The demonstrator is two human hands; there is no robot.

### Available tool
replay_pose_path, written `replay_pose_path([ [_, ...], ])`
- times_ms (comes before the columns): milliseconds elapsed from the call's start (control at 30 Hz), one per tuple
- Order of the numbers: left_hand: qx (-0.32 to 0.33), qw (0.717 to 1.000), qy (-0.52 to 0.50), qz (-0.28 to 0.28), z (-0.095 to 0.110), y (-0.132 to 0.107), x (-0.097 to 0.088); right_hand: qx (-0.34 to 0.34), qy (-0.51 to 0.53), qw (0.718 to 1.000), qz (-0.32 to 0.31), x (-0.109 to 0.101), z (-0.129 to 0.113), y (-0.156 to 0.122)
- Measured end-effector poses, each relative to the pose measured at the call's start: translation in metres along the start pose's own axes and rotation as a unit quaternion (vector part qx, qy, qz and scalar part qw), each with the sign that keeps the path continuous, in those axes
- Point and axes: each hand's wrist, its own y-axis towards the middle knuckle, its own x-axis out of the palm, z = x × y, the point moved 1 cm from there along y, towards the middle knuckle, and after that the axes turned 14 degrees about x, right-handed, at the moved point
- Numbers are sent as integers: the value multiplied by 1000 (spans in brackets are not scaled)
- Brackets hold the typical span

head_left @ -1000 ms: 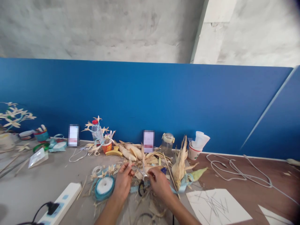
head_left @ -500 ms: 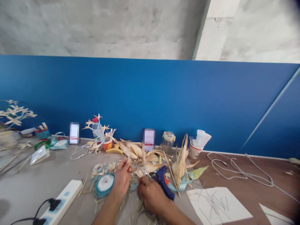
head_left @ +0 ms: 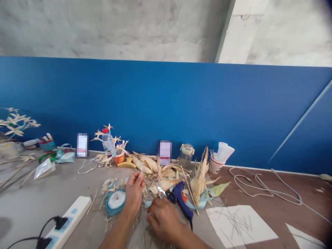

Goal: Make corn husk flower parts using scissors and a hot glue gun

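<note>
My left hand is raised over the table, its thumb and fingers closed on a small pale piece of corn husk. My right hand is low over the tabletop scraps, thumb and fingers apart and bent downward; I see nothing held in it. Just beyond its knuckles lie the scissors, with dark handles and blades pointing up and left. A blue glue gun rests right of them. Beside my left wrist is a spool of blue ribbon. Dried corn husks are heaped behind both hands.
A white power strip with black plugs lies front left. At the back stand a husk-flower stem, two phones, a clear jar and a paper cup. White paper with thin sticks and a white cable lie right.
My right hand has let go of the scissors and moved slightly left and toward me, leaving them on the table. My left hand still pinches the husk piece. The view has tilted slightly.
</note>
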Motion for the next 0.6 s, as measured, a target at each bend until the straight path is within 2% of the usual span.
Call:
replay_pose_path([
  [133,29,999,-20,5,4,5,-2,11,-45,998,-44,21,-17,-5],
  [233,38,999,-23,15,4,10,-5,39,-66,996,-49,29,-20,-4],
  [433,32,999,-32,19,4,10,-7,84,-78,991,-66,31,-16,-1],
  [600,30,999,-39,15,5,8,-5,113,-101,987,-49,35,-17,3],
])
